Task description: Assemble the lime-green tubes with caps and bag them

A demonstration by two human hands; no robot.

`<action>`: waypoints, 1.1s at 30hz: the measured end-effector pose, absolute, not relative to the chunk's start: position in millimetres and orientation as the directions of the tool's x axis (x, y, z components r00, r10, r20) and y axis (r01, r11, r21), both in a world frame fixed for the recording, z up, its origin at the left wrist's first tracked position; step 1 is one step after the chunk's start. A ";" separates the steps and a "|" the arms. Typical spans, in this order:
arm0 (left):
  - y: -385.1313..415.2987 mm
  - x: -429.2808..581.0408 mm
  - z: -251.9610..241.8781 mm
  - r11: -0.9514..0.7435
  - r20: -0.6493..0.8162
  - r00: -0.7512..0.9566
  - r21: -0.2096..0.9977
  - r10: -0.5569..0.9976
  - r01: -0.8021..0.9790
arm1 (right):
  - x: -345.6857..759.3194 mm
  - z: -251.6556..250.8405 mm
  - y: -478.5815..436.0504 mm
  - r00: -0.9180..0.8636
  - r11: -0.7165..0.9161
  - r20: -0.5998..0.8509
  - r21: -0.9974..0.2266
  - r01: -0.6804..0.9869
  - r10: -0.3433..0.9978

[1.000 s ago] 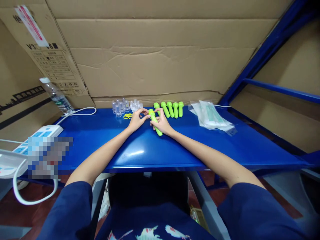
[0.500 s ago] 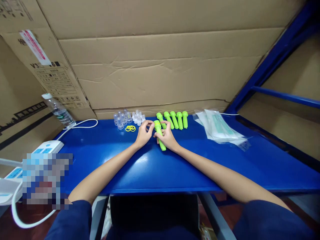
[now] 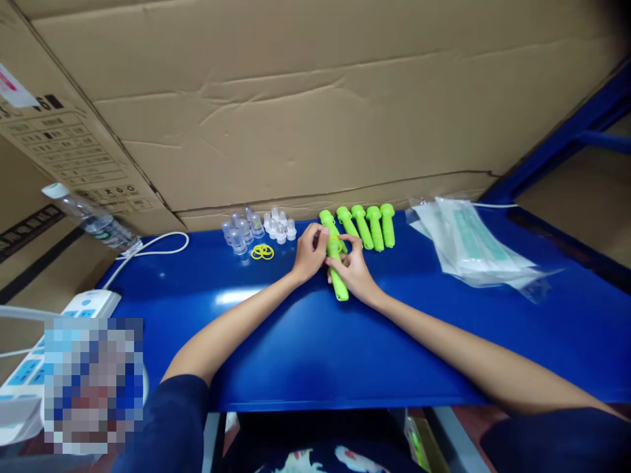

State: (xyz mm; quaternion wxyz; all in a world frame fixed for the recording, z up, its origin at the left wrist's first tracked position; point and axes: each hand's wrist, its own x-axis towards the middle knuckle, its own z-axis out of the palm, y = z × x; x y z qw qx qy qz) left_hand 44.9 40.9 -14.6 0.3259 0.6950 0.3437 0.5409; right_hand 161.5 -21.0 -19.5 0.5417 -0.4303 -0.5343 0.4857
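Note:
A lime-green flashlight (image 3: 340, 284) with a wide head slants above the blue table. My right hand (image 3: 355, 272) is closed around its body, thumb across the front. At its head, my left hand (image 3: 311, 251) has its fingertips pinched against the upper left edge, where a yellow ring (image 3: 334, 238) shows. The fingers partly hide the head. Several more green flashlights (image 3: 374, 228) lie in a row just behind. To the left are loose yellow rings (image 3: 262, 251), clear plastic caps (image 3: 238, 243) and smaller whitish translucent caps (image 3: 280, 231).
Clear plastic bags (image 3: 473, 246) with pale green contents lie at the right. A water bottle (image 3: 98, 223) leans at the left by a white cable and a power strip (image 3: 93, 305). Cardboard (image 3: 296, 131) walls off the back of the blue table (image 3: 296, 355).
The view has shifted, so the table's contents appear elsewhere in the picture. Both hands stay at the flashlight, the left fingertips now over the upper left of its head.

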 end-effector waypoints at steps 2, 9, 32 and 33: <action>40.5 44.4 -17.4 -0.513 0.491 0.173 0.850 0.854 0.121 | 160.9 -18.7 -21.7 -0.032 0.157 0.159 -0.985 -0.074 0.987; 42.9 44.1 -17.9 -0.507 0.471 0.210 0.843 0.857 0.177 | 159.9 -22.3 -21.3 0.018 0.184 0.183 -0.979 -0.087 0.983; 32.9 43.6 -14.7 -0.559 0.545 0.135 0.824 0.827 0.098 | 166.4 -29.0 -18.9 -0.091 0.194 0.205 -0.974 -0.113 0.975; 32.9 43.3 -15.2 -0.565 0.551 0.140 0.820 0.822 0.088 | 166.3 -30.0 -18.0 -0.081 0.228 0.236 -0.969 -0.097 0.968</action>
